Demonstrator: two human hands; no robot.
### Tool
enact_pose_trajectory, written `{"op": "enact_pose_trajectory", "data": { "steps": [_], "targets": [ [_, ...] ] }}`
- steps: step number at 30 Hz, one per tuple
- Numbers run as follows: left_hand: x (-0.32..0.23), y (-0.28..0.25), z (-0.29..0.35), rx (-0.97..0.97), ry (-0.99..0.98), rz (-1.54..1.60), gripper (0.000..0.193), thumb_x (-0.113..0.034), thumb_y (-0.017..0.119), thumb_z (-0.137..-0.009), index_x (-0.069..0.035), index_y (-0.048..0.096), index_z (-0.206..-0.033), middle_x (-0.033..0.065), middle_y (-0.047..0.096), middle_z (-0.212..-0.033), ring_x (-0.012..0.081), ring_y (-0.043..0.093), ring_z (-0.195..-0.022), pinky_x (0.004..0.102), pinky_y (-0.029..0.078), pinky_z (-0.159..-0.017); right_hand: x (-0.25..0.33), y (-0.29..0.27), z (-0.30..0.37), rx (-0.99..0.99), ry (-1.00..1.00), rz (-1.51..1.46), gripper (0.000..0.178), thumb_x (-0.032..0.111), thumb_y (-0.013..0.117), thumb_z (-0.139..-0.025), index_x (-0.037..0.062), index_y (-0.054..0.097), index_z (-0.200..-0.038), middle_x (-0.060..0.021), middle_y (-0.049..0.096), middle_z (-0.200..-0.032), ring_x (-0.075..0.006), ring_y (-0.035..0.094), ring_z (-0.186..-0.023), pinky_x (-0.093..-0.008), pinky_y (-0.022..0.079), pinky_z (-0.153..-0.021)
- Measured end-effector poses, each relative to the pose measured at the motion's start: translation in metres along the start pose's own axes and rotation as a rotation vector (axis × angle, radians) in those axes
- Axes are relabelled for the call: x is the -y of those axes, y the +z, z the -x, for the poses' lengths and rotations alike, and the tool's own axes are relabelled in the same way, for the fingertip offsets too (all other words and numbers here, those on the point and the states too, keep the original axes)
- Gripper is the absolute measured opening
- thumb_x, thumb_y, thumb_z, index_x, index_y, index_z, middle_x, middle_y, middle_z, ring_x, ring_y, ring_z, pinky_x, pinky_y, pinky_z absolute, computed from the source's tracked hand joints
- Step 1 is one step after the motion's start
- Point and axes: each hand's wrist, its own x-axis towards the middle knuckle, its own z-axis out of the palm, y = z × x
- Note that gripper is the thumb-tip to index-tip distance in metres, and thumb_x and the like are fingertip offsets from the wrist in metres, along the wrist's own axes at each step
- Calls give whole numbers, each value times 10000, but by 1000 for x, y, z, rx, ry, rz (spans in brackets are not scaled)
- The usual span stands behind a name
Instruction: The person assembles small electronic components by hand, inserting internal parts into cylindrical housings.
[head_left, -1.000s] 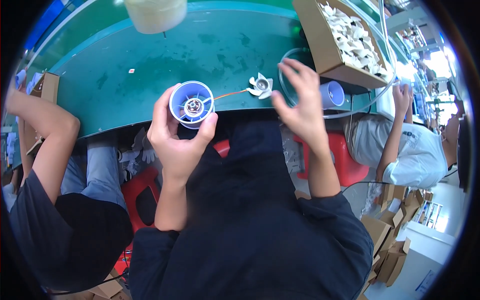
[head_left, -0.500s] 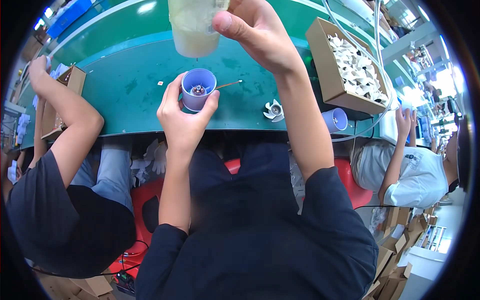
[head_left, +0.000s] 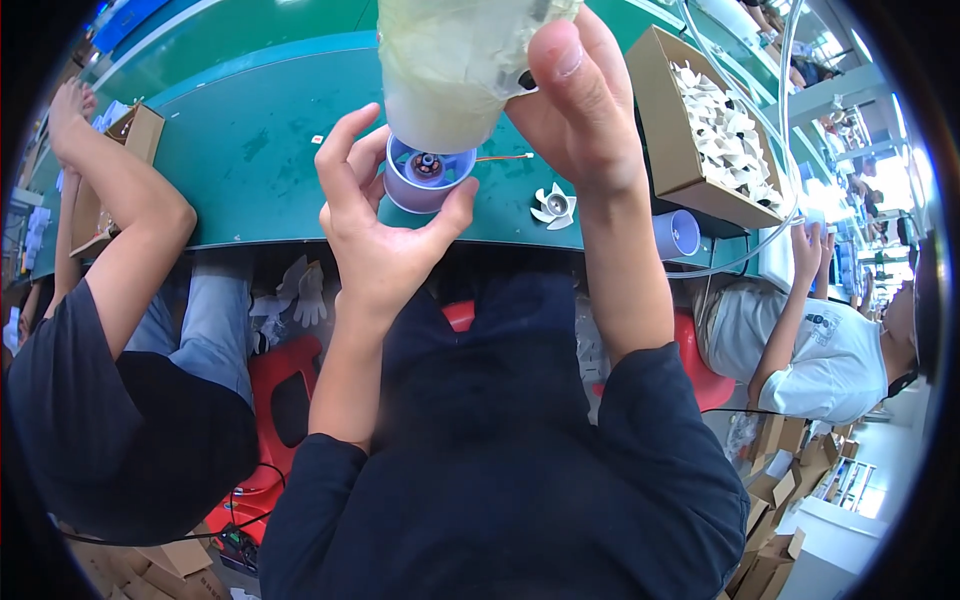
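My left hand is closed loosely round a lilac cup-shaped housing on the table, thumb on its right side and some fingers raised on its left. Inside the housing sits a small round motor with copper windings. A thin wire with a white connector reaches out to the right. My right hand grips a pale yellow-white cylindrical tool, which looks wrapped in film. Its lower end is right above the housing and covers part of the far rim. A white fan impeller lies right of the housing.
A cardboard box of white impellers stands at the right, with hoses hanging past it. Another lilac housing lies near the table's front edge. Co-workers sit on both sides; a second cardboard box is by the left one's arm.
The cylindrical tool in my right hand has come down and nearer, to just over the housing. My left fingers have spread and loosened around the housing. The view has shifted slightly.
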Motion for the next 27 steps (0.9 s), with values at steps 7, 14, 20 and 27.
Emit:
{"op": "enact_pose_trajectory", "data": {
  "steps": [7, 14, 20, 27],
  "targets": [
    [3, 4, 2, -17, 79, 24, 859, -50, 786, -666, -93, 234, -1321, 189, 581, -1066, 235, 626, -936, 320, 518, -812, 3, 5, 3, -49, 11, 8, 905, 376, 717, -775, -37, 224, -1411, -168, 454, -1325, -248, 480, -1190, -357, 378, -991],
    [3, 8, 2, -21, 150, 13, 832, -55, 789, -654, -85, 273, -1306, 186, 603, -1033, 235, 642, -903, 320, 536, -777, 10, 8, 5, -97, 49, 39, 947, 377, 748, -744, -40, 219, -1411, -166, 453, -1327, -247, 480, -1189, -353, 377, -990],
    [3, 9, 1, -10, 158, 11, 805, -54, 788, -659, -85, 296, -1295, 179, 612, -1031, 234, 646, -901, 319, 541, -770, -2, -7, 8, -56, -22, -46, 1023, 303, 831, -668, -36, 217, -1413, -158, 443, -1337, -231, 465, -1200, -344, 366, -995],
    [5, 11, 0, -12, 158, 8, 806, -55, 789, -662, -85, 293, -1296, 179, 612, -1032, 237, 647, -901, 317, 542, -770, 1, -12, 8, -42, 16, -77, 1034, 207, 858, -641, -29, 214, -1415, -145, 432, -1347, -215, 452, -1206, -336, 359, -996]
  ]
}}
